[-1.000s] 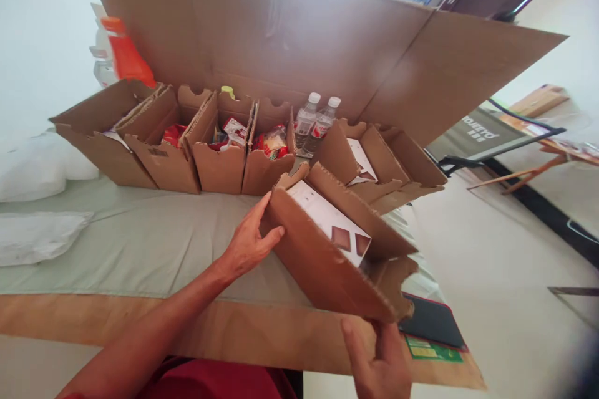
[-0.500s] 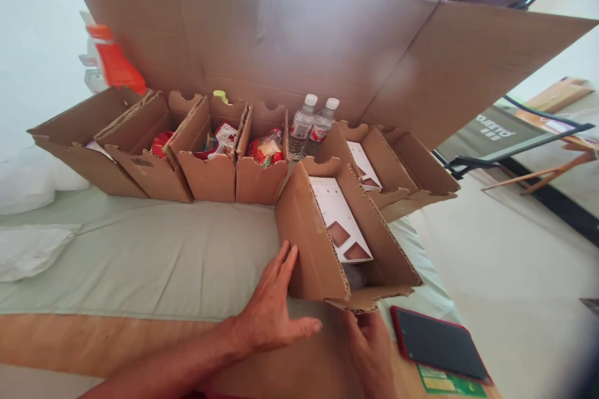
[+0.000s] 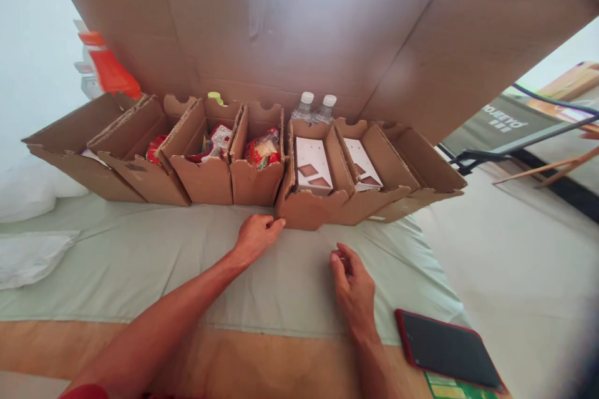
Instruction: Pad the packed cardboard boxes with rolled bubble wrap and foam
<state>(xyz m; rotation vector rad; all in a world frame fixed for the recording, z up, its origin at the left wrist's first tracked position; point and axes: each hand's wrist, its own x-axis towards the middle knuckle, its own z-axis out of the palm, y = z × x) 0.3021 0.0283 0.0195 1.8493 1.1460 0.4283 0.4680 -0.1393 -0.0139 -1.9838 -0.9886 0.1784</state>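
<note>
Where the left hand (image 3: 256, 238) curls, notched cardboard boxes (image 3: 306, 212) stand.

A black phone (image 3: 452, 349) with a red rim, lying flat on the table (image 3: 224, 358). Poking out from under the near side of the phone, a thin green packet (image 3: 461, 388). Bare tan wood to the left of the phone. Behind and to the left of the phone, a pale green cloth (image 3: 178, 262) with wrinkles. On the cloth, farther back than the phone, a row of seven open brown boxes (image 3: 255, 186). Far left of the phone, a flat whitish bag (image 3: 32, 259) and, behind, a puffy white bag (image 3: 32, 184).
</note>
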